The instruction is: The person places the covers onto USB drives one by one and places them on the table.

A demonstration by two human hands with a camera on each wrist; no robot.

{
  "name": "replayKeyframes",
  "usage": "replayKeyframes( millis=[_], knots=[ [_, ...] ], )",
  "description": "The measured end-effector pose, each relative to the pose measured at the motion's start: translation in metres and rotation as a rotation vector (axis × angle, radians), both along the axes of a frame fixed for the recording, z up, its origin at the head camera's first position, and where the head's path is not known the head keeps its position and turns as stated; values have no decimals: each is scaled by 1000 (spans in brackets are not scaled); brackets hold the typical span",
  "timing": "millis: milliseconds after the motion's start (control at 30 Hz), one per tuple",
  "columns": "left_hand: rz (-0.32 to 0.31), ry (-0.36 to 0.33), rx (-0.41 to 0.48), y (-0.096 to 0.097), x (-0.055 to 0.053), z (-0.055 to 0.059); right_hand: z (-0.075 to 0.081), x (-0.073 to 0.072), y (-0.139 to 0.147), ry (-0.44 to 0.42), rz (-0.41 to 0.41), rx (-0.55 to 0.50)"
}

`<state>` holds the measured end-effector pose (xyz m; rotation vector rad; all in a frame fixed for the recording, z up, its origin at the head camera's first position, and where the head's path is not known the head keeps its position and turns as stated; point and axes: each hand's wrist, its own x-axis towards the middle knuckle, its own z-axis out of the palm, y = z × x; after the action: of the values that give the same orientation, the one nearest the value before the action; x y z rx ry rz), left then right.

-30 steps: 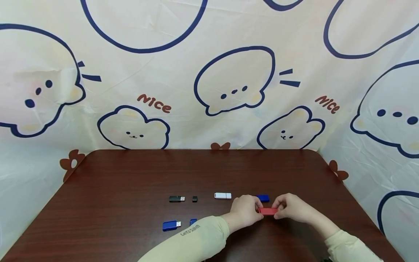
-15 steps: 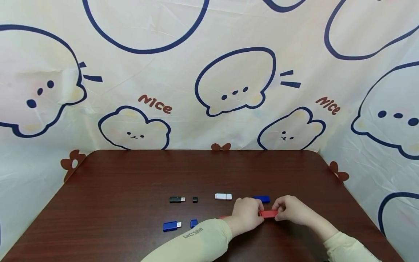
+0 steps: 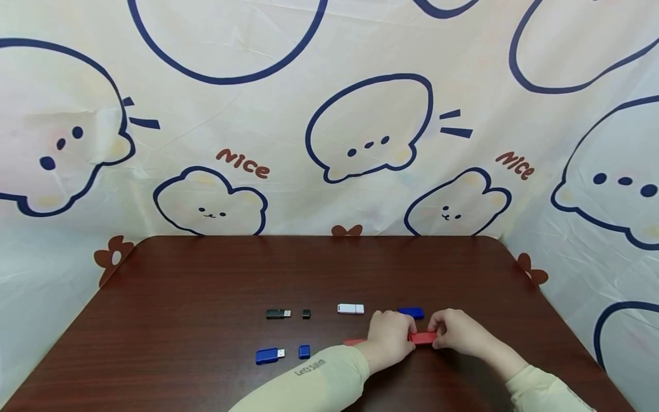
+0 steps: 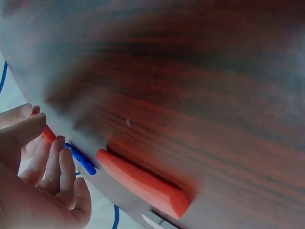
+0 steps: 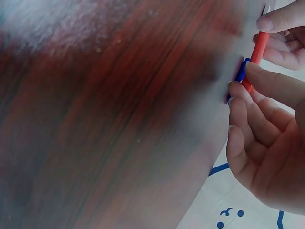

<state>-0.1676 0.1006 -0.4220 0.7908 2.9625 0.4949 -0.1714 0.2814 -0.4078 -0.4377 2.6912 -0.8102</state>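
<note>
A red USB stick [image 3: 423, 338] is stretched between both hands over the right part of the table. My left hand [image 3: 389, 339] pinches its left end between thumb and fingers. At the other end, the thumb and fingertips of my right hand [image 3: 460, 332] pinch it. Right behind the hands lies a blue USB stick [image 3: 411, 313], which the red one partly overlaps in the right wrist view. Another red stick [image 4: 143, 183] lies on the table beside the left hand, partly hidden by the left arm in the head view.
A white USB stick [image 3: 350, 309] lies left of the hands. Farther left are a black USB stick [image 3: 275, 313] with its plug bare, a small black cap [image 3: 306, 314], an uncapped blue USB stick [image 3: 267, 356] and a blue cap [image 3: 304, 351]. A patterned cloth [image 3: 288, 126] hangs behind the table.
Both hands have shifted slightly toward the near side with the red USB stick. The left arm has moved a little right, uncovering the blue cap and part of the other red stick.
</note>
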Motion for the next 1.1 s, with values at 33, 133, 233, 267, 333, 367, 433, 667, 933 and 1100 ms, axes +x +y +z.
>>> replayKeyframes(
  millis=[33, 133, 233, 267, 333, 367, 433, 667, 933, 1100],
  knots=[
    [0, 1, 0, 0, 0, 0, 0, 1, -1, 0, -7, 11],
    [2, 1, -3, 0, 1, -1, 3, 3, -4, -5, -36, 36],
    [5, -7, -2, 0, 2, -1, 5, 5, -7, -3, -47, 51],
    [7, -9, -3, 0, 2, -1, 5, 5, -7, -1, -48, 56],
    [9, -13, -5, 1, 2, -1, 4, 5, -7, -5, -53, 60],
    [9, -14, -5, 1, 2, -1, 4, 5, -7, -6, -53, 62],
    [8, -9, -12, 1, 2, -1, 2, 4, -7, -6, -52, 66],
    [8, 48, -51, 3, 3, -5, 0, 4, -6, -15, -47, 56],
    [10, 50, -44, 3, 4, -7, -1, 4, -6, -7, -55, 65],
    [9, 55, -40, 3, 4, -7, -1, 4, -7, -14, -55, 61]
  ],
)
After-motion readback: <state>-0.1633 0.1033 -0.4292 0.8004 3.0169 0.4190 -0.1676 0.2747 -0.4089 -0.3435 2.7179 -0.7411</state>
